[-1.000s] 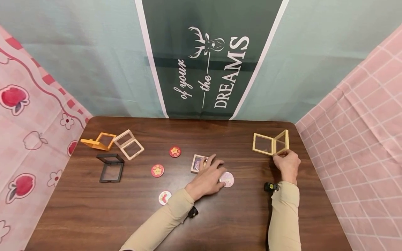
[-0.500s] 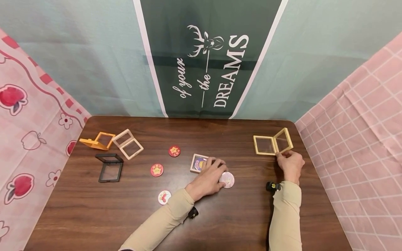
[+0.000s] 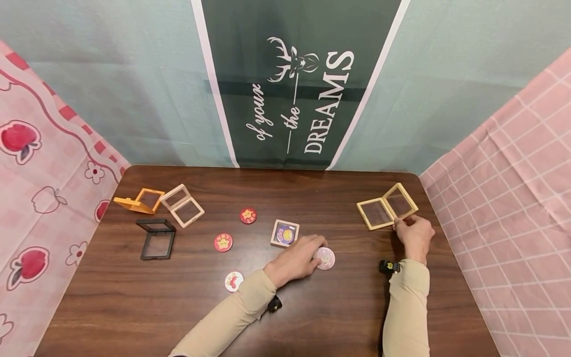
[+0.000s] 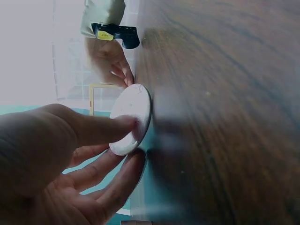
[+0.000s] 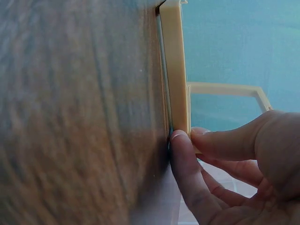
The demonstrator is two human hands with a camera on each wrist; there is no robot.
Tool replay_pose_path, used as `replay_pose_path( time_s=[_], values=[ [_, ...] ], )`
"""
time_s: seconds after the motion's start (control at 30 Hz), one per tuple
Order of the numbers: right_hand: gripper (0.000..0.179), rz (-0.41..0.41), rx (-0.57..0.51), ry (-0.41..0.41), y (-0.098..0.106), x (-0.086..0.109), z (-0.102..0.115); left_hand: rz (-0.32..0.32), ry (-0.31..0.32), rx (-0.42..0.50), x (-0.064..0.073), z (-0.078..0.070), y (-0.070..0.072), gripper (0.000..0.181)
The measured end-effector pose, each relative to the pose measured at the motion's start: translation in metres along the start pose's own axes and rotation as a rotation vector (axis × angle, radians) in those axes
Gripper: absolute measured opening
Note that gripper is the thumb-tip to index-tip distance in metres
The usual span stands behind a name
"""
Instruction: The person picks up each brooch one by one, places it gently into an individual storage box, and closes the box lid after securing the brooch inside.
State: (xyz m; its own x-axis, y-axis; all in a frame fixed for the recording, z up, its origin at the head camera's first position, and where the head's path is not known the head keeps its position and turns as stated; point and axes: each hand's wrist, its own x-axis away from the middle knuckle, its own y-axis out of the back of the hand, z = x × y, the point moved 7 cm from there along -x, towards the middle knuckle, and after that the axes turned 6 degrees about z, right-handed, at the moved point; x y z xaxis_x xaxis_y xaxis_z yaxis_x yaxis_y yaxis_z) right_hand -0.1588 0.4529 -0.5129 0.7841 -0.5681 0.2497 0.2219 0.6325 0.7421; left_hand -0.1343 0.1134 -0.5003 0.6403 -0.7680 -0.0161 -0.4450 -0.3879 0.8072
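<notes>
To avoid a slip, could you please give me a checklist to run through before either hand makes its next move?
1. Left hand pinches the pink badge: ok, between thumb and fingers.
2. Right hand holds the yellow case: ok, pinched at an edge.
3. Yellow case open: ok, lid raised.
4. Yellow case free of badges: ok, none inside.
5. Pink badge clear of the table: cannot tell.

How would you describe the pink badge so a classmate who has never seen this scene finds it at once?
On the brown table, look near the middle for the left hand. The pink badge is the round disc that this hand pinches. Unlike the red badges and the white badge, which lie loose, it is held.
</notes>
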Motion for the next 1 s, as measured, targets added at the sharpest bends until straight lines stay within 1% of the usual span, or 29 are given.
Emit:
replay_pose_path(
  time_s=[0.07,0.17,0.27,0.37,0.67,0.87,1.0],
  values=[
    [0.026,-0.007,-0.001,0.02,-0.001,0.0,0.001,-0.002,-0.003,0.057,0.0,0.001,0.001,0.025],
    [0.024,-0.018,0.013,0.073,-0.003,-0.001,0.006,-0.004,-0.006,0.12,0.0,0.004,0.002,0.021],
    [0.023,-0.029,0.042,0.135,-0.005,-0.001,0.011,0.001,0.002,0.152,-0.001,0.007,0.003,0.019],
    [0.022,-0.034,0.07,0.173,-0.008,0.0,0.016,0.006,0.01,0.169,-0.003,0.009,0.005,0.018],
    [0.021,0.002,0.078,0.225,-0.016,0.006,0.027,0.03,0.041,0.222,-0.003,0.012,0.008,0.022],
    [0.02,0.027,0.094,0.255,-0.019,0.008,0.031,0.043,0.052,0.313,-0.004,0.013,0.008,0.023],
    [0.019,0.044,0.107,0.275,-0.022,0.008,0.035,0.038,0.057,0.34,-0.004,0.014,0.009,0.024]
  ],
)
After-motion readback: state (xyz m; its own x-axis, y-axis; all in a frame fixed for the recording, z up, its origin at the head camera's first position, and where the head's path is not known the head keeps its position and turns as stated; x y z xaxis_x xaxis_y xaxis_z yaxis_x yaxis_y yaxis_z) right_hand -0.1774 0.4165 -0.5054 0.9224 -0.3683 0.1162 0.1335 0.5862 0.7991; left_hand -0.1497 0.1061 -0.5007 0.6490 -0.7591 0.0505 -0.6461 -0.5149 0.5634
